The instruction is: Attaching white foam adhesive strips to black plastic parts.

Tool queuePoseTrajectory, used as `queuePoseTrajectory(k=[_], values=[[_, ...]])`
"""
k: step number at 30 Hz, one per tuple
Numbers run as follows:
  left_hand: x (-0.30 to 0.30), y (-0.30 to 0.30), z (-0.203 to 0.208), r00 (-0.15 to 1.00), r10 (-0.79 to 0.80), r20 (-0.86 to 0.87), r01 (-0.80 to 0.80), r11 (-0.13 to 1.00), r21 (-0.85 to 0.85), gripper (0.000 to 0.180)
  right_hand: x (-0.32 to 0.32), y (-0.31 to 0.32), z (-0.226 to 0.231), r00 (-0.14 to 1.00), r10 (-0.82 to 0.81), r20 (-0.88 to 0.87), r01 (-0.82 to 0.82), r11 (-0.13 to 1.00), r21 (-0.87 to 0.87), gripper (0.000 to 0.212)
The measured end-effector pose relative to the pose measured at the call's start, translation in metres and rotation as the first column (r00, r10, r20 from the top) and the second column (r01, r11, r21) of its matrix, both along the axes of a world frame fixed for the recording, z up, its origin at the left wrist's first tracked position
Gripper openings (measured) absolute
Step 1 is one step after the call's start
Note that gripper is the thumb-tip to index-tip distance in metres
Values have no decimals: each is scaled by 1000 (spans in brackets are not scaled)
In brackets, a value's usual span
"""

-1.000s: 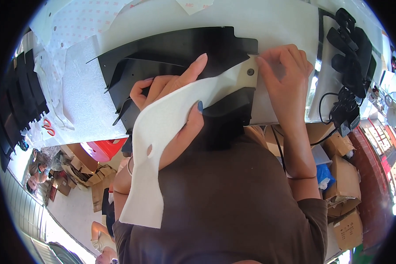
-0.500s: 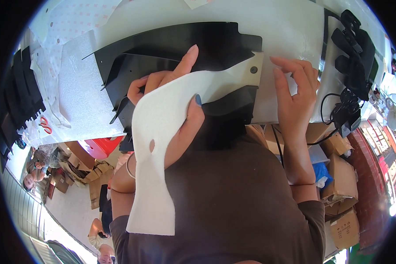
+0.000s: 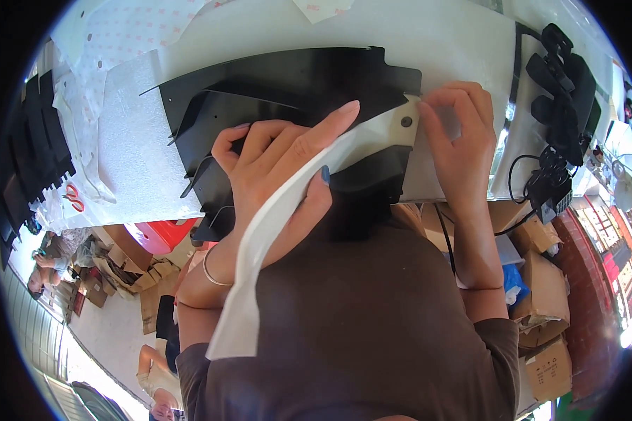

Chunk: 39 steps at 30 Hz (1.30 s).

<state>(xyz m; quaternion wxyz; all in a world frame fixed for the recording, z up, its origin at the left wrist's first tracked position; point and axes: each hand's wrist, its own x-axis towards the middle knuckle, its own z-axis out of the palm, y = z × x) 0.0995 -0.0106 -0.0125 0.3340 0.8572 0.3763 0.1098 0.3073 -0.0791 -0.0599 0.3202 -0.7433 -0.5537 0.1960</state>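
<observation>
A long curved white strip of soft, felt-like sheet point(image 3: 258, 231) runs from near my waist up across a black moulded panel point(image 3: 316, 74). My left hand point(image 3: 274, 165) holds the strip's middle between thumb and fingers, with the index finger stretched along it. At the panel's right edge the strip's narrow end lies flat, and a dark round hole shows in it. The thumb and index finger of my right hand point(image 3: 465, 137) pinch together at that end's corner. The strip's lower end hangs free over my brown shirt.
A white sheet point(image 3: 123, 140) covers the table's left side, with red-handled scissors point(image 3: 74, 198) beside it. Black parts point(image 3: 31, 140) are stacked at the far left. A black device with cables point(image 3: 558, 105) lies at right. Cardboard boxes point(image 3: 544, 281) stand below; other people are at lower left.
My left hand has turned and moved up and right, so the strip now shows nearly edge-on. My right hand has moved left and closed at the strip's end.
</observation>
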Motion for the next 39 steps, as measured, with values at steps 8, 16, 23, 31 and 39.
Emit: queuePoseTrajectory(k=[8, 16, 23, 31, 39], values=[[2, -3, -4, 995, 59, -84, -53, 996, 76, 64, -1, -6, 0, 998, 65, 3, -65, 995, 78, 17], [3, -3, -3, 995, 48, -92, -43, 997, 65, 62, 21, -8, 14, 996, 30, 87, -32, 999, 22, 21], [1, 0, 0, 995, 38, -89, -36, 999, 31, 60, 0, 10, 16, 969, 181, 170, -158, 977, -144, 21], [5, -3, -12, 994, 54, -93, -35, 980, 195, 62, 3, -2, 27, 913, 395, -102, -386, 917, 99, 23], [3, -4, -8, 994, 48, -103, -30, 985, 172, 64, 5, -6, 51, 869, 484, -103, -481, 875, 57, 24]])
